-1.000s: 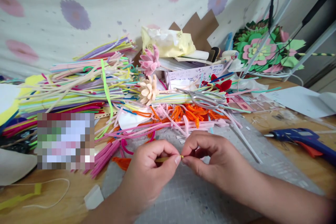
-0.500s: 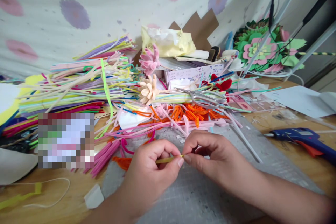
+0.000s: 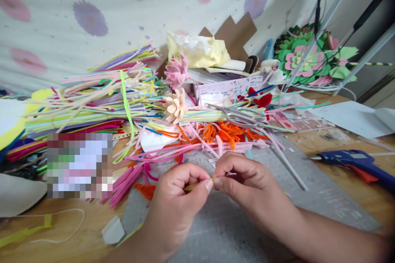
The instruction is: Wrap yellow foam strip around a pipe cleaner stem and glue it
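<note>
A thin yellow strip is pinched between the thumb and fingers of my left hand. The fingertips of my right hand close on its narrow end, touching or nearly touching the left fingertips. Most of the strip is hidden inside the left fingers, and I cannot tell what it is made of. Both hands are held over a grey cutting mat. Just behind them lie orange fuzzy stems and pink fuzzy stems. An orange fuzzy piece is beside my left hand.
Bundles of pipe cleaners pile up at the back left. Scissors rest on the stems behind my hands. A blue glue gun lies at the right. Pink and cream fuzzy flowers stand at the back.
Both hands have shifted slightly left, still pinching the strip. Less of the strip shows between the left fingers. A thin yellow edge now shows beside my left forearm.
</note>
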A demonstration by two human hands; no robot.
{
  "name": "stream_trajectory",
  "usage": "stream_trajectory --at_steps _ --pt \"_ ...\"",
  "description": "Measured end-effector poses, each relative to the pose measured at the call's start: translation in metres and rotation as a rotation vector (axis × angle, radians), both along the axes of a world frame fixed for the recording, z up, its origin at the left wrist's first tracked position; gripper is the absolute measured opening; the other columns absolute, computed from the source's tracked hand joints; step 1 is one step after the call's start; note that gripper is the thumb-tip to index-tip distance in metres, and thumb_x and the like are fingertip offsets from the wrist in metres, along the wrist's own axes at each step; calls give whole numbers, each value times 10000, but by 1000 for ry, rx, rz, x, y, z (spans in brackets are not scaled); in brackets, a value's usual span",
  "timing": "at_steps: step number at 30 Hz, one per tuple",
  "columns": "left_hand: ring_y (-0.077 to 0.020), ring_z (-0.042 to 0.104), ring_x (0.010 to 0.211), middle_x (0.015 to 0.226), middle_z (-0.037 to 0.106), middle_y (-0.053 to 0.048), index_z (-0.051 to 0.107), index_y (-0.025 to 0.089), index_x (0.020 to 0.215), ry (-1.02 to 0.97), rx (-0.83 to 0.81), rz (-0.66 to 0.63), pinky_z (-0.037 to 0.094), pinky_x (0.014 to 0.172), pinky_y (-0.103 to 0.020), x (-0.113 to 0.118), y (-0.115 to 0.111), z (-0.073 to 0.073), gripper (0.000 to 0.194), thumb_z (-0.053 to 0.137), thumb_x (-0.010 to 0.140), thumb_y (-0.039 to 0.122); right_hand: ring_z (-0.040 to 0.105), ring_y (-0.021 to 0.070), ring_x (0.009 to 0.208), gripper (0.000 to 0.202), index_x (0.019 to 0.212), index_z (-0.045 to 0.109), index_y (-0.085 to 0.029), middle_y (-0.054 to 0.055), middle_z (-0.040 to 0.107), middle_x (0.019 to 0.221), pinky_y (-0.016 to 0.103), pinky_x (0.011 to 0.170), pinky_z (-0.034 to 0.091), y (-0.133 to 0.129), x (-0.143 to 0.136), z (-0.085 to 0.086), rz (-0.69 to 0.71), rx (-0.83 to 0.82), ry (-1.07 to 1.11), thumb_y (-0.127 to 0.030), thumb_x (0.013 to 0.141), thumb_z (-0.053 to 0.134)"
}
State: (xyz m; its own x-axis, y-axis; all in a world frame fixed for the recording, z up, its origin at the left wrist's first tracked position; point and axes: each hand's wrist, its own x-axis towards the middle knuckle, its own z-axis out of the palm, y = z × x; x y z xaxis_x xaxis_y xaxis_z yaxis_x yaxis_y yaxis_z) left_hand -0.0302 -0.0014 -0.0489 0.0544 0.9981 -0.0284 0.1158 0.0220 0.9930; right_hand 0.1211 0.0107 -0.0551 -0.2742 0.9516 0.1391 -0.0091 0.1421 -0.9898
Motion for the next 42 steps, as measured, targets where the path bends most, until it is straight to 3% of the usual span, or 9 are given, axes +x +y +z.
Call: stream_trajectory --at_steps 5,11,18,23,27,30,36,40,42 --pt "-96 363 523 529 471 47 621 167 616 -137 -40 5 301 484 -206 -1 -1 -8 107 645 712 208 477 112 646 105 673 609 -183 -33 543 661 230 587 366 -3 -6 -1 -20 -130 178 -210 743 682" --pt "-78 328 477 495 439 62 631 169 614 -265 -89 25 282 449 -191 0 -2 -2 98 671 694 212 481 117 636 134 684 614 -189 -36 557 637 255 631 371 -5 -9 -4 8 -286 407 -267 730 713" --pt "-66 261 436 432 368 80 654 153 674 -391 -168 61 246 431 -190 -2 3 1 153 653 747 289 489 117 658 94 675 663 -172 -20 579 645 247 660 365 -3 1 3 41 -395 458 -236 687 732" --pt "-77 270 474 477 376 78 670 161 786 -399 -179 -138 243 463 -203 -5 0 -2 198 661 727 351 484 102 680 80 690 679 -183 -30 598 674 227 675 362 -5 6 7 31 -413 461 -229 690 744" --pt "-82 264 501 551 369 81 637 181 793 -229 -184 -245 220 461 -210 -4 0 -2 134 690 704 265 506 101 682 62 700 685 -186 -31 615 677 223 664 368 -6 5 8 57 -408 473 -220 706 737" --pt "-88 283 517 560 378 75 596 175 693 -147 -145 -244 227 470 -213 -3 1 -3 100 653 749 236 492 98 663 60 695 682 -184 -34 599 658 223 650 363 -6 2 6 69 -404 471 -215 711 731" --pt "-87 273 516 547 382 70 556 166 630 -239 -219 -207 224 471 -210 -4 3 -2 225 678 739 321 504 130 694 177 778 691 -168 11 605 715 265 656 374 1 5 2 -29 -409 425 -338 787 642" --pt "-69 248 477 515 383 77 585 158 626 -278 -266 -167 210 441 -197 -5 3 0 213 693 730 309 514 126 597 38 708 648 -193 -10 592 682 266 561 374 6 20 3 -122 -344 387 -185 730 618" --pt "-58 239 458 506 398 78 619 151 645 -301 -279 -154 199 427 -190 -5 3 1 189 697 728 303 514 116 539 91 619 609 -188 -27 559 622 268 549 384 7 27 5 -127 -295 361 -136 692 595"
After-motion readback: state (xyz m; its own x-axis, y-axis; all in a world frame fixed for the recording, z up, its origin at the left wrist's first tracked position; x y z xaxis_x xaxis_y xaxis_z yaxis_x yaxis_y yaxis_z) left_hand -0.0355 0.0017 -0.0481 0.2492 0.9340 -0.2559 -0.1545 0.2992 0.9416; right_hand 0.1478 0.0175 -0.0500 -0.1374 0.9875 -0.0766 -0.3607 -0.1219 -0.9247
